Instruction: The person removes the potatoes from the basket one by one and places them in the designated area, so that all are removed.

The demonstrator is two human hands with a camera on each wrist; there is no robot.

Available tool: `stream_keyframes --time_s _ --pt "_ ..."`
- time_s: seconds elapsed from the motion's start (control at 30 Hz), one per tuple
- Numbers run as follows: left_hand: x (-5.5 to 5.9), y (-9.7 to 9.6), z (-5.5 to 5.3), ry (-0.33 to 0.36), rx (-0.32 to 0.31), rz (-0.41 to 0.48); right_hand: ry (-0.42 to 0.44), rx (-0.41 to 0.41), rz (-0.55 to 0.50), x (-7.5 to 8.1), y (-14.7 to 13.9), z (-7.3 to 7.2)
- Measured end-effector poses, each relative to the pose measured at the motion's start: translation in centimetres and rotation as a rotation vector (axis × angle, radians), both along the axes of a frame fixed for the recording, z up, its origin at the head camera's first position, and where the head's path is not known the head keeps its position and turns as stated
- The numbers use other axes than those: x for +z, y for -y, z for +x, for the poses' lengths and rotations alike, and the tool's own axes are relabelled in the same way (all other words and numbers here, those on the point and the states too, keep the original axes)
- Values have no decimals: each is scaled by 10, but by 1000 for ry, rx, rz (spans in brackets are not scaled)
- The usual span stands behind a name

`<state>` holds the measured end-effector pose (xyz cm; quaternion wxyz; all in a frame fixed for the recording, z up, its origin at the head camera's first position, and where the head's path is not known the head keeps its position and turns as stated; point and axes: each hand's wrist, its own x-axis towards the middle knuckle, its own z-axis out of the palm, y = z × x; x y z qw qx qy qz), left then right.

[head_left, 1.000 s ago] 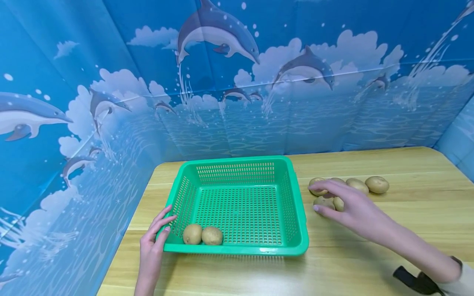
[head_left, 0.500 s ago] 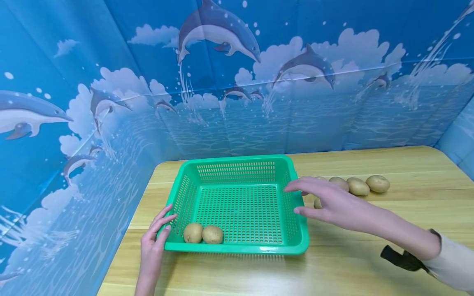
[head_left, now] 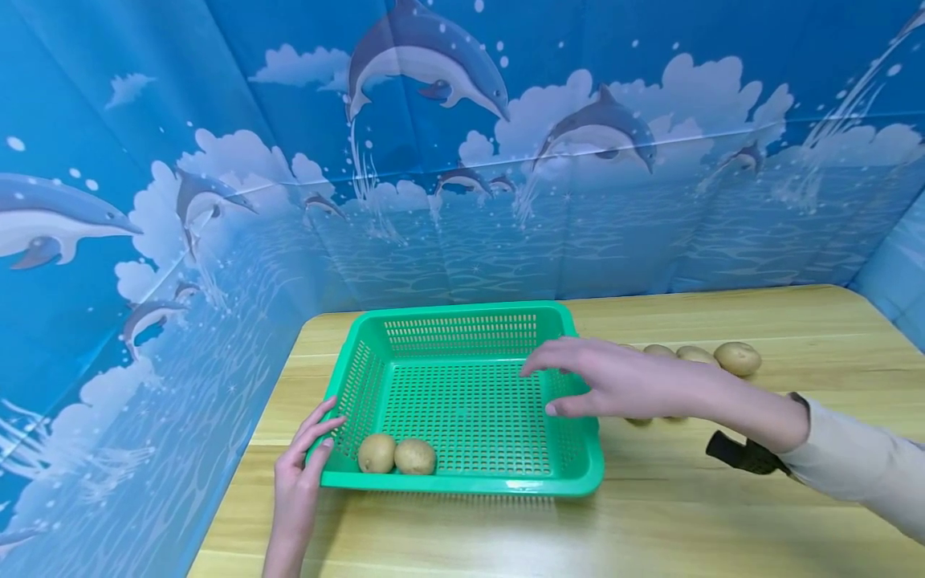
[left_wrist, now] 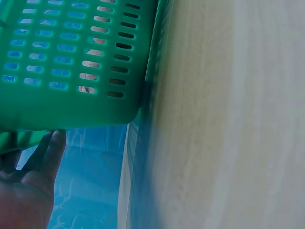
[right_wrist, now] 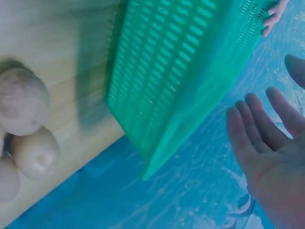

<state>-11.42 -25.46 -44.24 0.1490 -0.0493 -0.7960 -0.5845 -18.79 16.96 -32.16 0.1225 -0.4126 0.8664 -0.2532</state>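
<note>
A green plastic basket (head_left: 462,486) with slotted walls stands on the wooden table. Two potatoes (head_left: 415,457) lie side by side inside it, at the front left corner. My left hand (head_left: 298,470) holds the basket's rim at that corner; the left wrist view shows fingers (left_wrist: 56,143) against the rim's underside. Over the basket's right side hovers my right hand (head_left: 607,377), fingers spread and bent a little, nothing in it. More potatoes (head_left: 737,359) sit on the table right of the basket, partly hidden behind the right hand; the right wrist view shows some of them (right_wrist: 35,152) bunched together.
A blue curtain (head_left: 462,249) printed with dolphins hangs behind the table and along its left side. The wooden table (head_left: 817,393) reaches past the potatoes to the right. A dark strap (head_left: 744,453) sits at the right wrist.
My right hand has moved left, empty, from above the loose potatoes to over the basket's right side. The left hand, the basket and its two potatoes have stayed in place.
</note>
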Motion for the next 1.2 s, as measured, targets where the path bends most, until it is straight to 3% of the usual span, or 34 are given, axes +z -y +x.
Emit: stream_keyframes --time_s 0.3,0.57,0.73,0.97,1.2 --pt "0 0 1 9 -1 9 127 81 93 17 23 -22" --pt "1 0 0 6 0 -1 109 176 115 27 47 -43" --pt "0 1 0 10 -1 0 151 198 128 30 62 -51" --pt "2 -1 0 4 -1 14 231 207 126 21 86 -60" --pt "2 -1 0 10 -3 14 238 216 102 3 110 -69"
